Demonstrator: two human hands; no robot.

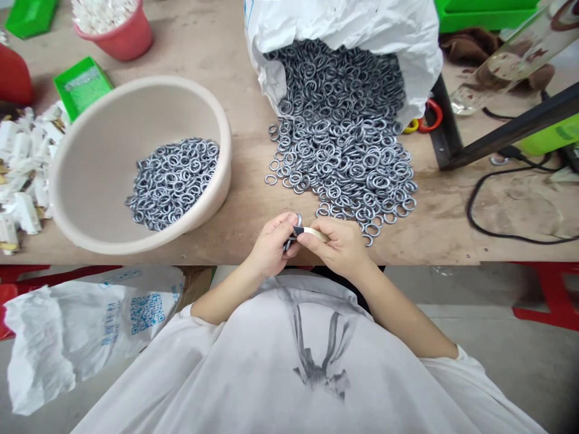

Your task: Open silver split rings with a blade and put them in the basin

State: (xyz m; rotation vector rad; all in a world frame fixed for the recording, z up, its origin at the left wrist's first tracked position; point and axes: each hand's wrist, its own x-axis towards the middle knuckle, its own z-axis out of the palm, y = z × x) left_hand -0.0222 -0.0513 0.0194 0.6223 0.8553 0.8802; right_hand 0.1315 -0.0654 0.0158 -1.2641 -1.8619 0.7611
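The right hand [341, 241] is clamped on a slim, pale-handled tool [315, 234], its dark tip at a few grey rings [286, 244] pinched in the left hand [271, 244]; whether it touches them is hard to tell. A firm left grip and small, controlled pushes, with the tip angled off the fingers, would probably serve best. Under the hands runs the counter [248, 202], scuffed, woody and matt. Beyond the right hand opens a sack [339, 21] of crinkled white plastic; beyond and left of the left hand sits a basin [97, 166], smooth, round and pale. Between sack and hands spills a heap of loose rings [357, 160], round, dull-sheened, and likely to roll or slide.
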